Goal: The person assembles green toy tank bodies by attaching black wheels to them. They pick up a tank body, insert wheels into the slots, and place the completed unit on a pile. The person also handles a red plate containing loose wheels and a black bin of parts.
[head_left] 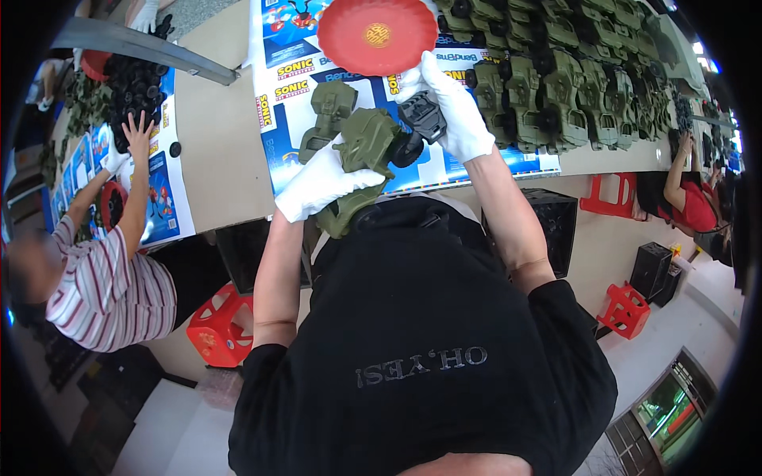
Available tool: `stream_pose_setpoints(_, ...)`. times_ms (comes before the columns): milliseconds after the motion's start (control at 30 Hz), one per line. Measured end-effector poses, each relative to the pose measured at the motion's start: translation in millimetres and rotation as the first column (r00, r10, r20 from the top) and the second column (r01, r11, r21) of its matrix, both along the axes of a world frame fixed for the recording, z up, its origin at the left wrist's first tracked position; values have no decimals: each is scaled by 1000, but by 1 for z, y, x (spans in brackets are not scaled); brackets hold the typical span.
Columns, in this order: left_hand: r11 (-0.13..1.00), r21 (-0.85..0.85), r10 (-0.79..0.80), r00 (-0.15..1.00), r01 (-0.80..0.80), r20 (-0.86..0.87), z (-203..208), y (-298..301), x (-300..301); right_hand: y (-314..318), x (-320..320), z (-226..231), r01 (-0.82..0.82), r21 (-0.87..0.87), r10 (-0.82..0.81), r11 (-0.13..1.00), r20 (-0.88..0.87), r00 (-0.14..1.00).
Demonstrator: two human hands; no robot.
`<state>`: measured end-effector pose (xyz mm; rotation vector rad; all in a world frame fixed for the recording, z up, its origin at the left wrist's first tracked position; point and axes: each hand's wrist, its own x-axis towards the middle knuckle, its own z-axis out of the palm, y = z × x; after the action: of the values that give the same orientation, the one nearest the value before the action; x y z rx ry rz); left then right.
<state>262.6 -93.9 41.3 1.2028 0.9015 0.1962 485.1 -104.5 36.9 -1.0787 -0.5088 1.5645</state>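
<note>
My left hand, in a white glove, grips an olive green toy vehicle body held just above the table edge. My right hand, also gloved in white, holds a dark grey plastic part against the upper right side of that body. A black wheel shows on the toy between the two hands. Another green toy body lies on the table just beyond my left hand.
A red round dish sits on blue printed sheets at the back. Several finished green toy vehicles crowd the right of the table. A co-worker in a striped shirt reaches over black wheels at left. Red stools stand below.
</note>
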Motion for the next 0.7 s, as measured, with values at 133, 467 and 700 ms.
stream_pose_setpoints(133, 999, -36, 14, 1000, -14, -2, -5, -4, 13, -3, 11, 0, 69, -80, -69, 994, 3, 998)
stream_pose_setpoints(467, 1000, 20, -3, 990, 0, 141, -18, -5, 18, -12, 10, -12, -245, 442, -191, 863, 734, 652)
stream_pose_setpoints(700, 995, -29, -87, 980, 93, 179, -20, -6, 8, -9, 27, -10, -561, 297, 131, 773, 790, 599)
